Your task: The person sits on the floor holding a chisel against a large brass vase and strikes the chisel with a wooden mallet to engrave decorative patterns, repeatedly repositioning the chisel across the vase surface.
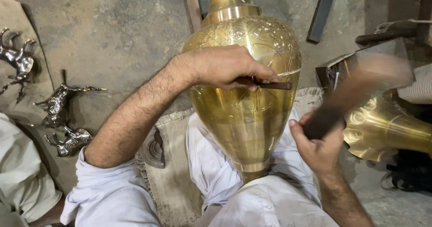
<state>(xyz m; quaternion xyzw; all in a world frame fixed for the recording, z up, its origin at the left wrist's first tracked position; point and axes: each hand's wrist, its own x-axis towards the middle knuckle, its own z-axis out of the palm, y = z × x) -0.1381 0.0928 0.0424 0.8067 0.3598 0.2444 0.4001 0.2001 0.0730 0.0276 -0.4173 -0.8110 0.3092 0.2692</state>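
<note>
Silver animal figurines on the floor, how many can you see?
3, all at the left: top figurine near the frame edge, middle figurine on the floor, bottom figurine beside the left elbow. Others may lie out of frame.

Brass vase [245,114]: shiny golden-yellow, w/ fine engraved leaf & line patterns on shoulder, plain polished lower body. Chisel [270,85] in left hand [225,67]: dark brown. Mallet [330,114] in right hand [317,148]: dark brown-black, blurred. 2nd brass piece [387,128] at right: gold, scalloped rim w/ swirl pattern. Sleeves & clothing [216,164]: white. Horse figurines [58,105] at left: silvery-grey metal. Floor [121,33]: mottled grey-brown. Mat [173,186]: beige. Bar [320,16] on floor: black
</note>
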